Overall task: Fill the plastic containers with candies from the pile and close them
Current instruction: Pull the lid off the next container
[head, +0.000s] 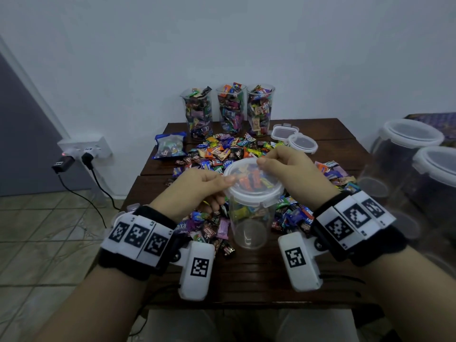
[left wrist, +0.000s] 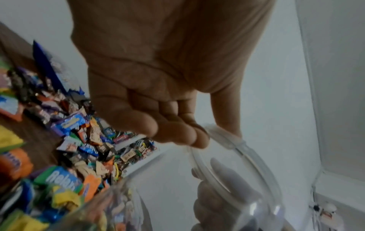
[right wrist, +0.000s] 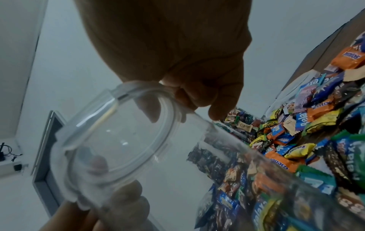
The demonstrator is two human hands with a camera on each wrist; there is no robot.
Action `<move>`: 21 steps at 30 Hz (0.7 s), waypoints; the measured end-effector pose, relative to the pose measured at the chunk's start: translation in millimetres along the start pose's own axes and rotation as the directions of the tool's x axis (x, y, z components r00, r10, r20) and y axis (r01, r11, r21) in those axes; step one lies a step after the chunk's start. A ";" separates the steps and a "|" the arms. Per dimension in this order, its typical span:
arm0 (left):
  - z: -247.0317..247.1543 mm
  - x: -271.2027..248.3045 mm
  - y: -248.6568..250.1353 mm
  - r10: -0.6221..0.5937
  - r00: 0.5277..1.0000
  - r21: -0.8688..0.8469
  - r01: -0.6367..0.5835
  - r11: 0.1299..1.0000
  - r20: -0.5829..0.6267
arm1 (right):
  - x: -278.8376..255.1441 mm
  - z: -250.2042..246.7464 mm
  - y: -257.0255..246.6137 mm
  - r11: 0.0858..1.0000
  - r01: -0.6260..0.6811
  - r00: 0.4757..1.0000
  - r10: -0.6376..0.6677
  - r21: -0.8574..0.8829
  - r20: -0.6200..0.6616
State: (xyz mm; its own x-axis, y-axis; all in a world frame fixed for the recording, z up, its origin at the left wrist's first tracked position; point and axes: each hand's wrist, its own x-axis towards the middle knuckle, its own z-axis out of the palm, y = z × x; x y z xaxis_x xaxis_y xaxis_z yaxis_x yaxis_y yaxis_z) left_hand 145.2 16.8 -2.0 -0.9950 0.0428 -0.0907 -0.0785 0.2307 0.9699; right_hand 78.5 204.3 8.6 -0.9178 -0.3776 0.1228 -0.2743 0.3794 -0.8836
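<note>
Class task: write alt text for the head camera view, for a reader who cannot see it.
Two hands, left hand and right hand, hold a clear lid atop a clear container, over a candy pile on a wooden table.

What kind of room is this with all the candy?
Probably a room in a home: a small wooden table against a plain wall, a tiled floor, and a wall socket with chargers plugged in.

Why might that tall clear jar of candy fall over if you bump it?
The container looks tall and narrow, so it could tip. Its clear plastic is probably smooth and slippery. Both hands, left hand and right hand, pinch the lid, which may steady it.
</note>
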 end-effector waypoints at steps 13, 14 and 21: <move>9.6 1.4 -2.7 -0.004 0.995 -0.222 -0.019 0.975 -0.103 | -4.8 2.3 1.7 0.995 0.045 0.997 -0.050 -0.084 -0.051; 9.5 2.0 -1.8 0.004 0.992 -0.221 -0.032 0.975 -0.124 | -5.8 2.2 1.7 0.989 0.067 0.995 -0.076 -0.129 -0.067; 3.5 0.9 -5.9 -0.012 0.982 -0.057 0.001 0.998 -0.186 | -31.3 -0.4 -1.0 0.652 0.557 0.784 -0.618 -0.514 0.066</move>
State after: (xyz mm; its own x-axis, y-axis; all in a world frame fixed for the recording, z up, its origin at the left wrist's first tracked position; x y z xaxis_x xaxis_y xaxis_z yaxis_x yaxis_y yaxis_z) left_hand 145.0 18.8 -8.6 -0.9882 -0.1416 -0.0582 -0.0827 0.1745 0.9812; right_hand 107.4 216.2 5.8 -0.5308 -0.5863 0.6120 -0.8379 0.4713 -0.2753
